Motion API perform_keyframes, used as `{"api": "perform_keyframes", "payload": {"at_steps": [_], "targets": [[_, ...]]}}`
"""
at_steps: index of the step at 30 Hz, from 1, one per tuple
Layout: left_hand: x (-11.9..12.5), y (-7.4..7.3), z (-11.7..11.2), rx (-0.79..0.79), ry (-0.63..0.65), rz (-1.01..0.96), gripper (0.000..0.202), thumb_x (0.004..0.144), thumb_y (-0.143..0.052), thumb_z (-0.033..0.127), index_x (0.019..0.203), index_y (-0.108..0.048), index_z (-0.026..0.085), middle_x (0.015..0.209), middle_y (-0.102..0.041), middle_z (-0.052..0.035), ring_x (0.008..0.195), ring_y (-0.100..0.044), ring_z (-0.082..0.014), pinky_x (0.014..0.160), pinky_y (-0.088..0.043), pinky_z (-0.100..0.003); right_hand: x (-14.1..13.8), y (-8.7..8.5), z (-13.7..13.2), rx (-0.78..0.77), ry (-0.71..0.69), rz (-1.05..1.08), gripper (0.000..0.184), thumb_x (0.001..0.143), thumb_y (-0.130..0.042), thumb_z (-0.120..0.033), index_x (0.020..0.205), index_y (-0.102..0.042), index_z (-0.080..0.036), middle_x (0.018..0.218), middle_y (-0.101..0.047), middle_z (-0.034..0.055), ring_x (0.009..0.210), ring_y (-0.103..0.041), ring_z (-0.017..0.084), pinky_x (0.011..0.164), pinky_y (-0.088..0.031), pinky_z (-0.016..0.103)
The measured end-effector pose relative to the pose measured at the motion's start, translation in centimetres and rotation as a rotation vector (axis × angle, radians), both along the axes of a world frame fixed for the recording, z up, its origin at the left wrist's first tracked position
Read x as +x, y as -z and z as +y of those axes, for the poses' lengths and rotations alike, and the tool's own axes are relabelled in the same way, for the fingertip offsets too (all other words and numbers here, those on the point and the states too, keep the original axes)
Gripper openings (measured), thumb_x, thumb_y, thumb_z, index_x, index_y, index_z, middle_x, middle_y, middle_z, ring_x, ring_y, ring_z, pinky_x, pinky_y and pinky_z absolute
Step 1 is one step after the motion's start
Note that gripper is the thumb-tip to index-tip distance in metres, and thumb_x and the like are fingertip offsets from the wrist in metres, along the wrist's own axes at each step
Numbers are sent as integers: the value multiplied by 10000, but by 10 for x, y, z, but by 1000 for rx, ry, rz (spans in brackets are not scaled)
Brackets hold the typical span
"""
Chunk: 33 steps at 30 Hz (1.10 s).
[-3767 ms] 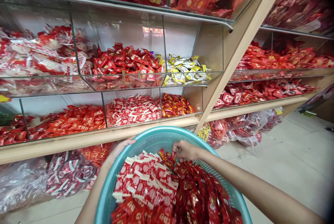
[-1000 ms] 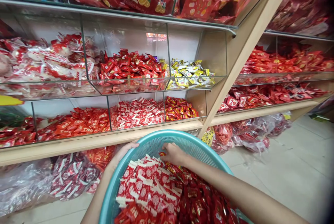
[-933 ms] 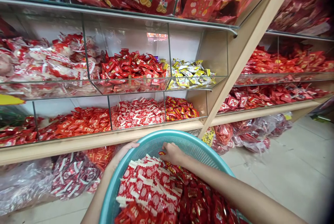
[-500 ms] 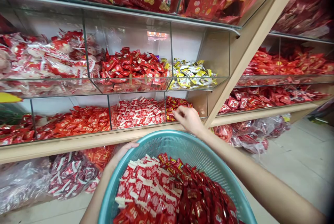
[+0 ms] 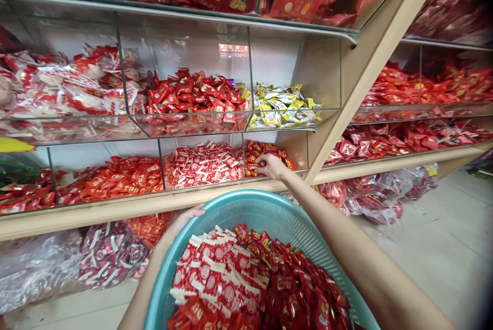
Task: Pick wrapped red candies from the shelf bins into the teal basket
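Observation:
A teal plastic basket (image 5: 314, 232) with a mesh wall fills the lower middle of the view. My left hand (image 5: 184, 225) is closed on its left rim. Inside lie separate piles of red-and-white wrapped candies (image 5: 217, 273), dark red wrapped candies (image 5: 296, 289) and orange-red packets (image 5: 200, 317). Beyond the far rim, my right hand (image 5: 271, 166) reaches into the lower right shelf compartment. Its curled fingers and thumb pinch at the red-and-yellow wrapped candies (image 5: 262, 148) there; the fingertips are partly hidden among them.
Glass dividers split the wooden shelf (image 5: 115, 204) into compartments of wrapped sweets, including yellow-and-white ones (image 5: 283, 104). A slanting wooden post (image 5: 354, 83) stands to the right of my right hand. Plastic bags of sweets (image 5: 111, 255) lie on the tiled floor under the shelf.
My right hand has moved slightly down and forward, from above the front of the compartment to among the red-and-yellow candies. My left hand keeps its hold on the basket rim.

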<state>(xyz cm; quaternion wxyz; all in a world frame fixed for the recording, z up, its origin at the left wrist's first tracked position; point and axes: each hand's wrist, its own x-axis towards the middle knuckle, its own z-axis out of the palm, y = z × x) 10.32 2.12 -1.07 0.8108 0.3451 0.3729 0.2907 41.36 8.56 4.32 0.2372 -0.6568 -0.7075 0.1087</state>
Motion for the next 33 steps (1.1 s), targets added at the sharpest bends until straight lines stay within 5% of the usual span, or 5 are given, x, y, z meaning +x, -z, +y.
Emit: {"api": "perform_keyframes", "payload": {"at_steps": [6,14,21,26,33], "targets": [[-2,1,-1,-66,-7,19,320,826,-495,345,1062,-553,137,929,-643,-63,690,-614,-142,603,-498,-312,1,0,0,8,2,16,273,610,-673,-340,836,-637,-191,656,-529,-29,585,-457,101,519,-313,202],[-1,-8,-6,-189,-18,61,312,829,-484,360,1038,-556,141,914,-634,-53,677,-604,-138,599,-494,-313,3,-2,-17,225,20,68,234,668,-621,-379,760,-608,-165,654,-496,-14,606,-445,111,551,-333,213],[-7,-4,-5,-267,-6,66,335,822,-481,398,1018,-561,138,925,-624,-58,714,-602,-148,621,-494,-328,2,-30,-90,351,-68,186,251,747,-574,-393,865,-584,-173,713,-477,8,650,-454,128,592,-363,233],[-7,-2,-3,-271,6,78,332,821,-480,404,993,-571,135,902,-630,-56,701,-603,-144,615,-493,-324,-22,6,-131,3,-330,58,200,785,-541,-364,898,-573,-203,732,-511,5,637,-476,126,584,-373,230],[-8,-8,-10,-183,-24,92,332,819,-486,402,981,-589,132,892,-656,-53,714,-623,-154,656,-498,-346,-45,56,-123,-165,-385,-340,159,787,-532,-310,897,-557,-198,913,-583,62,807,-555,184,667,-375,257]]}}
